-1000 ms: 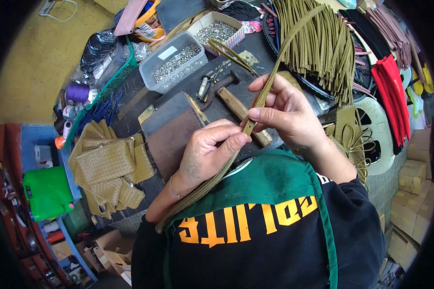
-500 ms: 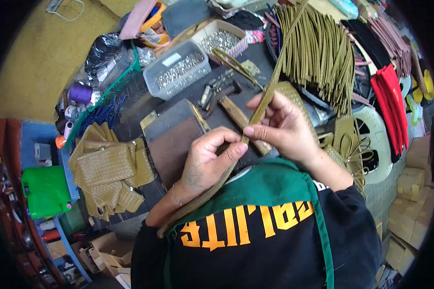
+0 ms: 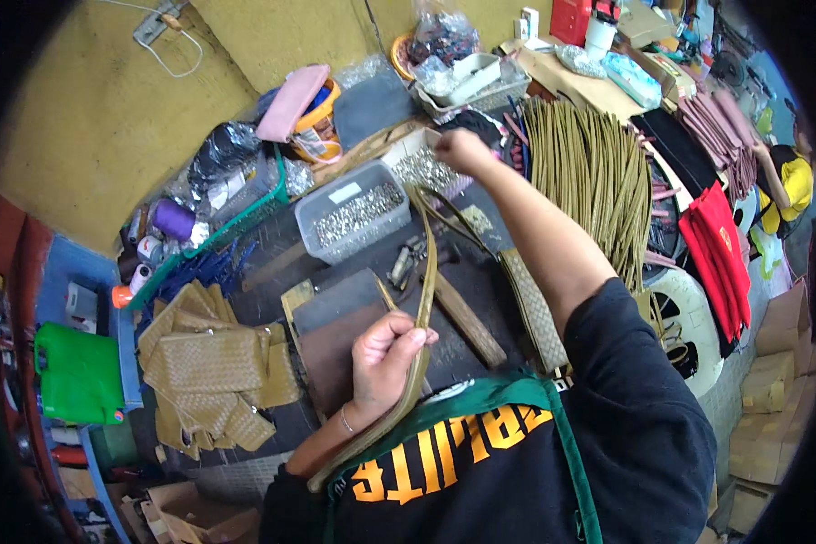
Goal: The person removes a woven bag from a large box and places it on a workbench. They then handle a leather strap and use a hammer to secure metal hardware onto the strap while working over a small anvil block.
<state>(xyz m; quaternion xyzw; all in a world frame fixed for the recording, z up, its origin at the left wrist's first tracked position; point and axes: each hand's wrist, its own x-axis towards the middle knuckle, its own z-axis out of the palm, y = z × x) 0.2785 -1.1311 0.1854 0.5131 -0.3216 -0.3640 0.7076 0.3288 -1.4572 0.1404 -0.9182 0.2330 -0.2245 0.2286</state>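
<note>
My left hand (image 3: 385, 352) grips a long olive leather strap (image 3: 423, 281) low over the dark work block (image 3: 335, 340). The strap runs up from my lap and curves over at its top. My right hand (image 3: 462, 150) is stretched out to the far side and rests at a white box of small metal rivets (image 3: 422, 168), fingers curled down into it. Whether it holds a rivet is hidden. A wooden-handled hammer (image 3: 462, 317) lies just right of the strap.
A clear tub of silver rivets (image 3: 358, 213) sits beside the white box. Woven olive panels (image 3: 213, 363) pile at the left, a bundle of olive straps (image 3: 594, 172) at the back right. Red pieces (image 3: 716, 245) lie far right. Another person (image 3: 784, 186) sits at the right edge.
My right hand has let go of the strap and reached away to the rivet box. My left hand alone keeps the strap, which now droops over at its top.
</note>
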